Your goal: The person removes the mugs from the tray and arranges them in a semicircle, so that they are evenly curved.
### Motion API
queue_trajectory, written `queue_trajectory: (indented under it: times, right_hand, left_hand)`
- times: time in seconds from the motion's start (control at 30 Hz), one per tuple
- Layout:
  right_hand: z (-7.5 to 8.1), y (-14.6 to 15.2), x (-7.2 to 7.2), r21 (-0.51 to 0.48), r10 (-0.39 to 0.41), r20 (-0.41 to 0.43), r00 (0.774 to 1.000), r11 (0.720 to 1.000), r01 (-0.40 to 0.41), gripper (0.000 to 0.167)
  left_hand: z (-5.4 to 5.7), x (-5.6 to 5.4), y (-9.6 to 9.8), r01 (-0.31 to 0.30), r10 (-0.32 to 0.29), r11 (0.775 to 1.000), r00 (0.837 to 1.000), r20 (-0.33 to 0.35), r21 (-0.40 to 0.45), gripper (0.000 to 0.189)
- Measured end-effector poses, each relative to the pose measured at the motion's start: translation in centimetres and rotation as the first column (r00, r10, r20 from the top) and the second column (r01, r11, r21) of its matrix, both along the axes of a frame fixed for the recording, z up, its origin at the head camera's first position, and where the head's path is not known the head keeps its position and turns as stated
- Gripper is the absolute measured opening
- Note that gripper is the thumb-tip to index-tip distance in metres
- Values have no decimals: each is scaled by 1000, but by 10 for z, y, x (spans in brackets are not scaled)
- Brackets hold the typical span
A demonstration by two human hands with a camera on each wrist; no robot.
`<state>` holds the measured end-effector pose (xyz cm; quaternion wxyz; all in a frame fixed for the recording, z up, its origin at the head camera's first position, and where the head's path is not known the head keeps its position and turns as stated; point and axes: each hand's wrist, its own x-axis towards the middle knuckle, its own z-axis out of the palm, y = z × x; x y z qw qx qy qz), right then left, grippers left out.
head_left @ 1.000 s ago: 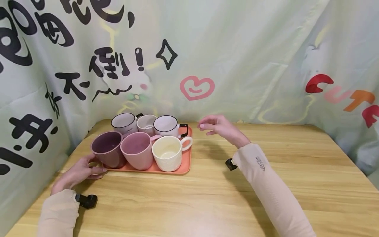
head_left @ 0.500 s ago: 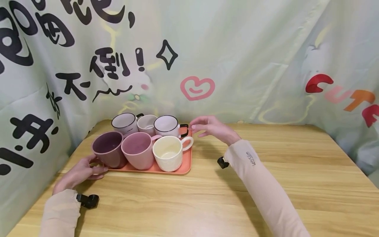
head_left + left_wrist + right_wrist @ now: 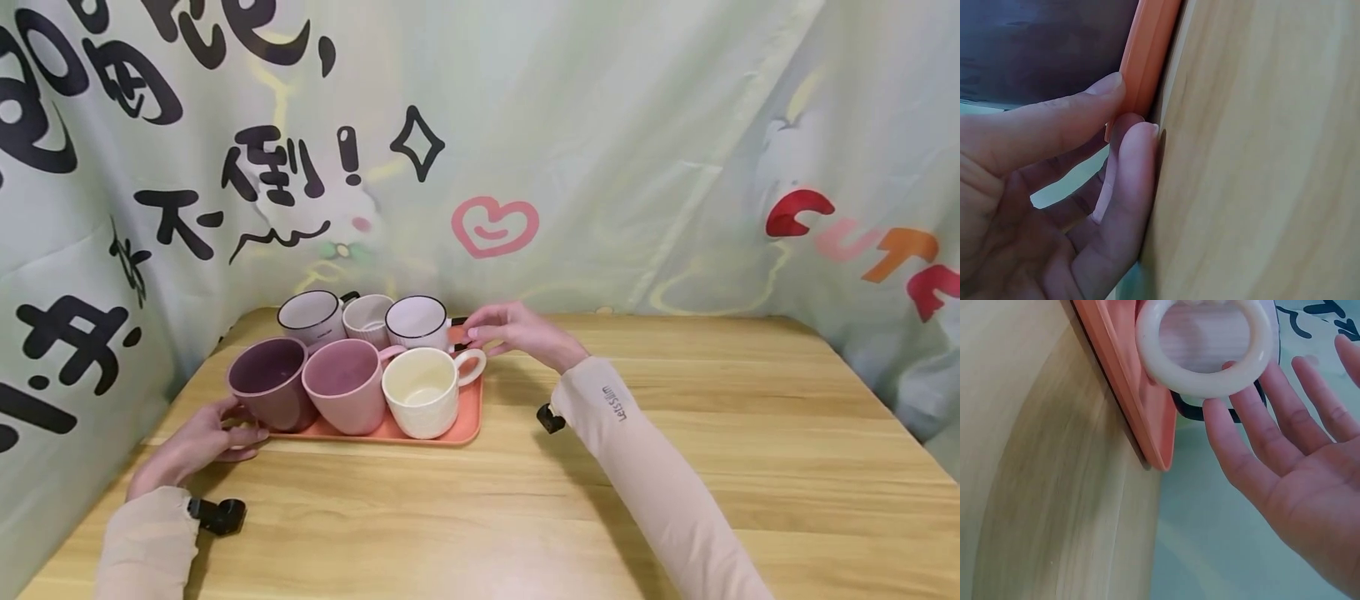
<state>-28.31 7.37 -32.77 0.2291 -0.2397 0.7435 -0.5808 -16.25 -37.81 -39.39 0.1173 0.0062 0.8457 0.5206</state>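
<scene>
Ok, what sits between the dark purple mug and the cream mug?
The pink mug stands between the dark purple mug and the cream mug, as the head view shows.

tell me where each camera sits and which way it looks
Head: worn on the head, facing forward and down at mugs on an orange tray; left hand, right hand and sleeves show.
Left wrist: on that wrist, facing the tray's edge and the dark purple mug; the left hand gripping the tray shows.
Right wrist: on that wrist, facing the cream mug handle; the right hand's fingers show.
Shared: head and right wrist both show that handle.
</scene>
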Motion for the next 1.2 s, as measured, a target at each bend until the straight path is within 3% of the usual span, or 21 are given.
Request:
queue_trajectory:
  times: [0.43,0.87,1.03,1.2]
  right_hand:
    - [-8,-21,-2,36,123,-35,992,992,-121,30]
    - [-23,-18,2,48,259,-94,961,966,-255,25]
    - [-28,-9,7,35,248,-116,962,969,-246,28]
    - [-33,-15,14,-44,136,-94,986,989,-141,11]
  left_hand:
    - [0,0,-2,-11,12,1000,1000,17,-13,63]
    - [1,-1,1,-13,14,999,1000,18,-39,60]
    - [2,0,3,-8,8,999,1000,3,-38,58]
    - [2,1,1,-16,16,998,1000,11,-54,59]
